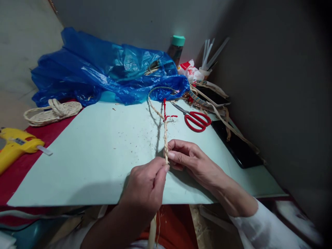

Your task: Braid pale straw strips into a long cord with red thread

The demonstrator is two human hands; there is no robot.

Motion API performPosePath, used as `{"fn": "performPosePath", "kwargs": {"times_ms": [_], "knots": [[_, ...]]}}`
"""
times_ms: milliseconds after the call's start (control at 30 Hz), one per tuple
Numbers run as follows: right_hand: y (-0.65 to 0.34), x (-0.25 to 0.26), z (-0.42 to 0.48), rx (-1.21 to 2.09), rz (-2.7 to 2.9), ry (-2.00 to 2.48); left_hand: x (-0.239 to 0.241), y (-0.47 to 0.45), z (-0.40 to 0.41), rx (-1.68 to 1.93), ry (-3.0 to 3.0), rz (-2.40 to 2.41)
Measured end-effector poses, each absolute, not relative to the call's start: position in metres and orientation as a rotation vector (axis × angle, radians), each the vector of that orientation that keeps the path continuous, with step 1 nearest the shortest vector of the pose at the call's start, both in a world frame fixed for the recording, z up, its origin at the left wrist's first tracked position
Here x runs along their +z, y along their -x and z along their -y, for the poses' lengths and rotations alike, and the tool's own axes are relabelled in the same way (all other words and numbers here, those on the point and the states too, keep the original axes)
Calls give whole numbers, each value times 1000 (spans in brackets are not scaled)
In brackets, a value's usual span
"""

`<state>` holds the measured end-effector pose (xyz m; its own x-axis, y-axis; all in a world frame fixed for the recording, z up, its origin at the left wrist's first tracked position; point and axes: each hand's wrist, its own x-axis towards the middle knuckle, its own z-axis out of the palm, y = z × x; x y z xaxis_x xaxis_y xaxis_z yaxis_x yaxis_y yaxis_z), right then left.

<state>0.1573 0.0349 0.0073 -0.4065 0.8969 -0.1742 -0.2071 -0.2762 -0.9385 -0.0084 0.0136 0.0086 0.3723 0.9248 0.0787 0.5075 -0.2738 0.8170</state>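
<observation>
The left hand (146, 181) and right hand (190, 159) pinch a slender cream braided plant-fibre cord (166, 135) stretching toward 12 o'clock over the pale-green tabletop (88, 152); likely light, pliable and fray-prone, it seems best held at the plait's 6 o'clock end.

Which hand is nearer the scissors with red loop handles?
Right. The right hand is below the red-handled scissors in the picture; the left hand is lower and farther left.

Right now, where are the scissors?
In the head view, the red-handled scissors lie right of centre on the pale sheet, between the braid and the flat black device.
</observation>
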Motion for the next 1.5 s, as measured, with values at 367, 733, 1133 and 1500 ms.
{"fn": "performPosePath", "kwargs": {"times_ms": [367, 733, 1133, 1500], "knots": [[-158, 16, -31, 1494, 1557, 1161, 18, 16, -17, 735, -1456, -1229], [-158, 12, -20, 748, 1989, 1259, 18, 22, -22, 715, -1867, -1321], [-184, 29, -30, 453, 1895, 1395, 23, 20, -31, 978, -1577, -1331], [-211, 10, -98, -397, 2314, 2116, 23, 24, -35, 977, -982, -1120]]}}
